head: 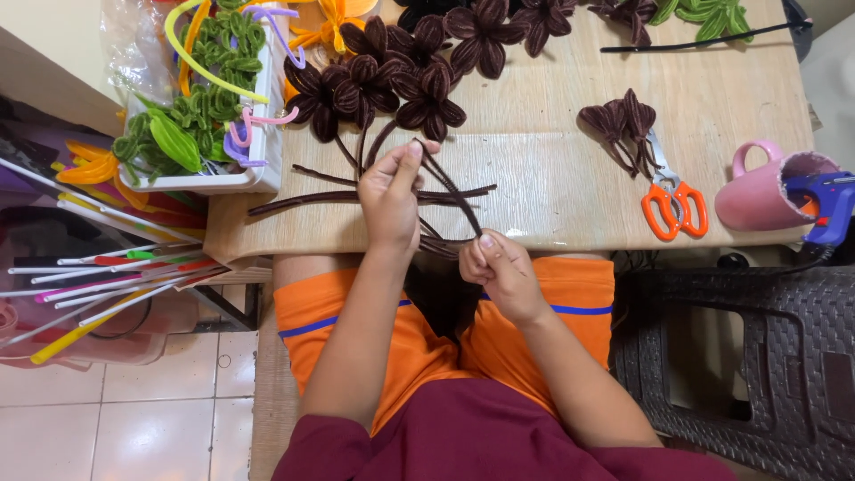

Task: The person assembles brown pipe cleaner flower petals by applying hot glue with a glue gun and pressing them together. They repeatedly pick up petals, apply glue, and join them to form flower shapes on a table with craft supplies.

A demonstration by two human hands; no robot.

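While both hands work at the near edge of the wooden table [570, 178], the risk sits in the thin dark brown pipe cleaner [450, 189] stretched between them. Left hand [390, 200]: thumb and fingers pinched on the upper end of that strand, just above a loose bundle of brown stems [356, 194] lying flat on the table. Right hand [500, 267]: clenched around the lower end, just off the table edge, over the lap in orange shorts [570, 294].

Judged hazards:
- Strand held taut on a slant; a harder pull could slip it from the left pinch or kink the wire.
- Loose stems under the left wrist could be swept off the edge toward the lap or the tiled floor [134, 419].
- Finished brown flowers [392, 76] lie near, just beyond the left hand; a snagged stem could drag one.

Strand relative to grip: runs from the left fingertips down and rightward into the right fist, both ends held, middle free.

Orange-handled scissors [672, 205], pink mug [766, 191] and blue glue gun [824, 200] sit well apart to the right, untouched.
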